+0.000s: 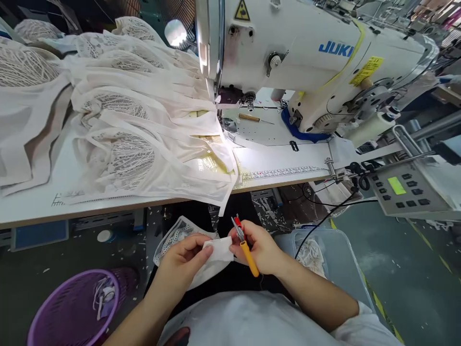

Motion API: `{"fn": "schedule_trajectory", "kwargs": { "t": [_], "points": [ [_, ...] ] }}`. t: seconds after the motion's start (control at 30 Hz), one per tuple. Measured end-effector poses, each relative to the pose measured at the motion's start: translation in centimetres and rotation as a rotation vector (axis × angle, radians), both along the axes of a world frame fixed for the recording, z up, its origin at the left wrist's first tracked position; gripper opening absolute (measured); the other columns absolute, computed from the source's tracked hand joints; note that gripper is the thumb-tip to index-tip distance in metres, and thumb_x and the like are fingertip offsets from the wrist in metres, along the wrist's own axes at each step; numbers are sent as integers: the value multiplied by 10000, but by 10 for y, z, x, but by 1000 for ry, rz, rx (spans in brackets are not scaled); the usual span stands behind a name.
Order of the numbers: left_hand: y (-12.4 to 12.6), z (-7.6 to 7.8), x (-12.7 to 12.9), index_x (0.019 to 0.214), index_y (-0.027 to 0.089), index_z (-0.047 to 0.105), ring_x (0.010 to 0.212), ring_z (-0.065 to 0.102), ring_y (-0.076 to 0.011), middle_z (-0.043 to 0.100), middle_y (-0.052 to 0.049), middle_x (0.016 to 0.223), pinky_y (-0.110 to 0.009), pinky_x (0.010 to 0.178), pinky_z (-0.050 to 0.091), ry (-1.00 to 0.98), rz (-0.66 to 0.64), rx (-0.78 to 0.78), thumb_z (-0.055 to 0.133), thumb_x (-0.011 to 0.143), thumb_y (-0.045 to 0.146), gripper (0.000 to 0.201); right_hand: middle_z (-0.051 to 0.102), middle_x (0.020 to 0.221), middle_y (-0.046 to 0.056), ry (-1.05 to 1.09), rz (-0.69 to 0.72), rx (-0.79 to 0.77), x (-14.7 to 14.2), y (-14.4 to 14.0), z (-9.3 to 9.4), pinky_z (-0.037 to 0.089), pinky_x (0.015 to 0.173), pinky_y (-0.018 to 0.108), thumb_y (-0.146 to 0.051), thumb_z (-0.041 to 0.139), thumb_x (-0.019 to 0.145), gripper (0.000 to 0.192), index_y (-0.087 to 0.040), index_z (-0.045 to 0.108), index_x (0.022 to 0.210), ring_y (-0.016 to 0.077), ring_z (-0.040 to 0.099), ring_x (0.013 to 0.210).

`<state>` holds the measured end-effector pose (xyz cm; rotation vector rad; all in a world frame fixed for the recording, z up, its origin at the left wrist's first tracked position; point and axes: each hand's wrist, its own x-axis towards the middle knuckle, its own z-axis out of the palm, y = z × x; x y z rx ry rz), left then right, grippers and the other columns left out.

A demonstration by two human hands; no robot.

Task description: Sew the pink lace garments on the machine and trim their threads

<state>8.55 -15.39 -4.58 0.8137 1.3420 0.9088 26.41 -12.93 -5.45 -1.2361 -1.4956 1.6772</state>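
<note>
The snips (245,245) are orange-handled with red; the fabric piece (216,252) is white; the sewing machine (306,53) is white with blue lettering; the basket (68,307) is purple.

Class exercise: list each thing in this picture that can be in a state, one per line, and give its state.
Left hand: pinching small white fabric piece.
Right hand: gripping yellow-handled thread snips, blades at the fabric.
White Juki sewing machine: needle light on.
Grey control panel: screen lit green.
Purple plastic basket: holds scraps.
</note>
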Motion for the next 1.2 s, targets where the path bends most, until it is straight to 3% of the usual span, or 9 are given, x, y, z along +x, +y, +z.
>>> {"fn": "schedule_trajectory", "kwargs": {
  "t": [0.23,0.5,0.7,0.87,1.03,1.2],
  "points": [
    [3,-5,-2,640,203,680,653,561,-155,627,-13,683,-232,596,462,10,-51,52,720,610,356,162,510,687,-27,43,-73,-18,-5,2,-2,397,523,226,-475,714,628,380,-196,490,756,92,429,570],
    [6,-4,1,681,212,714,662,558,-162,614,-18,703,-242,595,450,57,-139,84,681,644,373,168,431,649,-42,-37,-44,35,-4,1,-1,367,524,227,-443,677,662,340,-190,454,707,96,394,577],
    [12,-6,3,629,203,703,623,521,-152,567,-8,644,-247,568,417,95,-140,104,657,637,389,191,476,647,-34,-136,36,151,-1,9,6,386,520,216,-364,625,709,241,-187,462,705,94,422,566],
    [13,-15,-4,612,206,696,615,520,-149,569,-8,629,-248,571,412,76,-108,171,638,666,376,188,597,792,25,-345,140,404,14,44,34,436,594,229,-252,587,735,117,-186,489,736,136,555,686],
    [15,-9,-12,598,197,685,629,526,-149,585,-15,652,-248,586,412,69,-90,158,631,663,351,176,556,678,-12,-795,174,524,1,103,60,361,538,225,-204,617,721,117,-189,503,744,125,492,588],
    [14,-2,-21,613,188,682,609,524,-143,588,-9,653,-240,564,413,9,-40,110,649,658,350,171,537,723,-17,-682,289,612,-41,137,60,360,565,222,-295,617,765,168,-173,524,835,118,478,618]
  ]
}}
